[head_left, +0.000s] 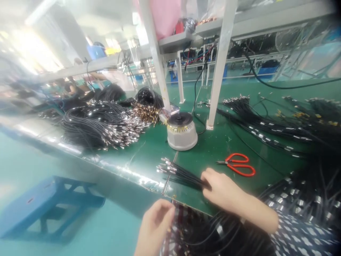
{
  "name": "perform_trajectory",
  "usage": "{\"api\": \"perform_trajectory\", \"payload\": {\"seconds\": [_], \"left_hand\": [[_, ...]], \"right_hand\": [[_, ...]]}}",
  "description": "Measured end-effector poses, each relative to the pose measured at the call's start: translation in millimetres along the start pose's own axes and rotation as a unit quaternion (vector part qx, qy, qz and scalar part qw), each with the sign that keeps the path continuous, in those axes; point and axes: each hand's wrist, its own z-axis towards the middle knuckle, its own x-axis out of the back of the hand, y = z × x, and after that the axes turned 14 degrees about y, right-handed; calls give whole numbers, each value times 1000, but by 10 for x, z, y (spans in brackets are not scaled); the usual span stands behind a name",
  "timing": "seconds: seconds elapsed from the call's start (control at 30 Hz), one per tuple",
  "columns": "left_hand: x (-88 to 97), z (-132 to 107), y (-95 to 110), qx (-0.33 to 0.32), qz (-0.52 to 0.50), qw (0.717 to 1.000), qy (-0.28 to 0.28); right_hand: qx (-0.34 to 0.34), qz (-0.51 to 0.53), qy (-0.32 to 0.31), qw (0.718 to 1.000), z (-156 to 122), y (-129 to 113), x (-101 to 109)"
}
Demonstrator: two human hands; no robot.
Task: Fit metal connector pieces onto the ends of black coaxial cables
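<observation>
My right hand is closed around a bundle of black cables just above the green table. The bundle's silver metal ends fan out to the left of the hand. Lower down, past the table's front edge, my left hand has its fingers curled with the tips together. Whatever it may hold is too small or hidden to make out. Red-handled scissors lie on the table beyond my right hand. More black cables hang over my lap below.
A white round device with a black top stands behind the bundle, near white shelf posts. Heaps of black cables lie at left, others at right. A blue stool stands on the floor. A person sits farther back.
</observation>
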Motion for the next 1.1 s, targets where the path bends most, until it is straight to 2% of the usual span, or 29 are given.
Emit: {"api": "perform_trajectory", "payload": {"seconds": [0.17, 0.23, 0.3, 0.4, 0.47, 0.53, 0.63, 0.77, 0.83, 0.97, 1.1], "left_hand": [[-130, 43, -82, 9, -56, 997, -47], [-183, 81, -75, 7, -77, 996, -52], [-253, 133, -21, -3, -103, 993, -50], [-392, 212, 153, -14, -165, 985, -53], [-498, 245, 308, -21, -214, 974, -70], [-608, 254, 454, 0, -264, 961, -89], [-762, 231, 603, 28, -321, 940, -114], [-899, 191, 649, 37, -404, 898, -170], [-925, 183, 637, 49, -398, 893, -206], [-920, 180, 614, 79, -348, 892, -278], [-896, 166, 590, 86, -328, 893, -296]], "right_hand": [[-17, 125, -45, 991, -3, 88, 102], [-13, 195, -69, 978, -21, 114, 140], [-11, 311, -102, 945, -46, 132, 165], [-12, 458, -131, 879, -87, 142, 176], [-13, 484, -126, 866, -115, 132, 173], [-14, 485, -117, 867, -150, 104, 175], [-6, 444, -96, 891, -214, 44, 215], [17, 373, -87, 924, -285, 23, 365], [18, 363, -77, 929, -284, 59, 464], [-33, 419, 14, 907, -199, 134, 595], [-39, 464, 72, 882, -81, 48, 589]]}}
